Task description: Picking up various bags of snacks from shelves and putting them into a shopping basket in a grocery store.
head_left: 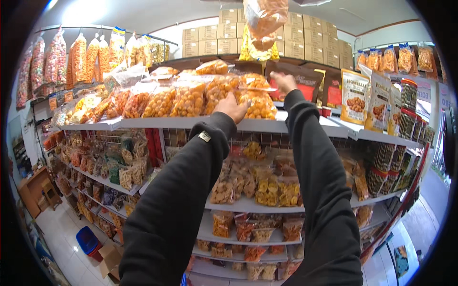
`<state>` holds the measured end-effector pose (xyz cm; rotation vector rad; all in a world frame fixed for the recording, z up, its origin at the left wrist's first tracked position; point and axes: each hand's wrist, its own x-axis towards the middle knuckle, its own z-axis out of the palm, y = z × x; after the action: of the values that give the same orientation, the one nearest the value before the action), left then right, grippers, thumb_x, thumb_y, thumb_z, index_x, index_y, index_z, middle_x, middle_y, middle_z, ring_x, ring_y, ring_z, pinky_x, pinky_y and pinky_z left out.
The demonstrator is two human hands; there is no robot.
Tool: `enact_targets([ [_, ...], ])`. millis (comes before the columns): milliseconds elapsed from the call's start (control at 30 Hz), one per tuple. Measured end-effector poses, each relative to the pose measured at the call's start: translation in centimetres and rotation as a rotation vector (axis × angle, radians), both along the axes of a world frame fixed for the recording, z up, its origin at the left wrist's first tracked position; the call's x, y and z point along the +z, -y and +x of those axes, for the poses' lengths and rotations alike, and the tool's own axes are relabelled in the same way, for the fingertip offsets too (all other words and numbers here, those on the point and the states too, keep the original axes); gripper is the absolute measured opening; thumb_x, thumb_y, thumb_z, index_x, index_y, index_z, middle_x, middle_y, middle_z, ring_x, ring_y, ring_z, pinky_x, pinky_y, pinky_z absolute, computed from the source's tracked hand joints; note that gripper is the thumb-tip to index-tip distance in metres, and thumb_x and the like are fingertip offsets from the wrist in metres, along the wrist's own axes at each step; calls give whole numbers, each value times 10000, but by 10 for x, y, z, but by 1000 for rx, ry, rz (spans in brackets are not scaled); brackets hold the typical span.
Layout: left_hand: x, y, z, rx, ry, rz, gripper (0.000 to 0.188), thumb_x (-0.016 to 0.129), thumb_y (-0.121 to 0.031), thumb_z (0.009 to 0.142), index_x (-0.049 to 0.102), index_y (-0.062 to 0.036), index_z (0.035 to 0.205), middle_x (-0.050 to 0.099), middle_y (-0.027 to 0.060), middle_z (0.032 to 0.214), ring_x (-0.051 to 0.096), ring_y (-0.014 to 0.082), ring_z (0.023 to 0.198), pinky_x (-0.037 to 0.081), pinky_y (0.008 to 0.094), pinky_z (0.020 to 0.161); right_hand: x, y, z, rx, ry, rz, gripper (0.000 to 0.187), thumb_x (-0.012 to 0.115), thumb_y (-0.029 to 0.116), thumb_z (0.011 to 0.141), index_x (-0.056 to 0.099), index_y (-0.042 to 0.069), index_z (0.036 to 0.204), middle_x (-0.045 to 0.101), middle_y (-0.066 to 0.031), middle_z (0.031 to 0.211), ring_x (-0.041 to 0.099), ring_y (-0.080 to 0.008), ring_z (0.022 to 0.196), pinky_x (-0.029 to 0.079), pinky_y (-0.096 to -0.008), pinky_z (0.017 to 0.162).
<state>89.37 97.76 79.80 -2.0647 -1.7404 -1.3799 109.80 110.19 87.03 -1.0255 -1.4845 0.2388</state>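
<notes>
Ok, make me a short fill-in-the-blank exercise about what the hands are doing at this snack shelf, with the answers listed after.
1. Both hands reach to the ____ shelf of the rack.
2. The left hand rests on a clear bag filled with round ____ snacks.
3. The right hand is at the bag's far side, and both arms wear ____ sleeves.
4. On the floor at lower left sits a ____ basket.

Missing words: top; orange; black; blue

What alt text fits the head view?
Left hand and right hand, in black sleeves, reach up to a clear bag of round orange snacks on the top shelf of a shop rack full of bagged snacks.
</notes>
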Motion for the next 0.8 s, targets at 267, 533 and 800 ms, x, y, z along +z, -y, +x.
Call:
enact_targets([
  [267,8,-38,27,60,170,-167,1027,616,-616,765,225,124,1362,420,349,1319,453,403,1241,373,387,1034,6,-40,-17,261,-28,-573,714,618,626,767,492,145,1280,598,-168,989,637,-238,827,520,-377,669],
  [533,8,-46,30,-19,315,-78,874,751,-433,730,302,72,1285,490,312,1247,529,373,1157,412,406,989,-5,-25,-7,317,-153,-473,496,626,483,830,572,112,1154,626,-116,915,600,-182,669,499,-328,567],
  [800,-4,-106,18,-439,622,29,770,741,-450,761,412,125,1153,563,260,1104,585,302,1005,465,359,862,-2,-3,8,378,-290,-505,436,635,535,798,585,153,1002,577,-62,800,574,-165,667,514,-303,615],
])
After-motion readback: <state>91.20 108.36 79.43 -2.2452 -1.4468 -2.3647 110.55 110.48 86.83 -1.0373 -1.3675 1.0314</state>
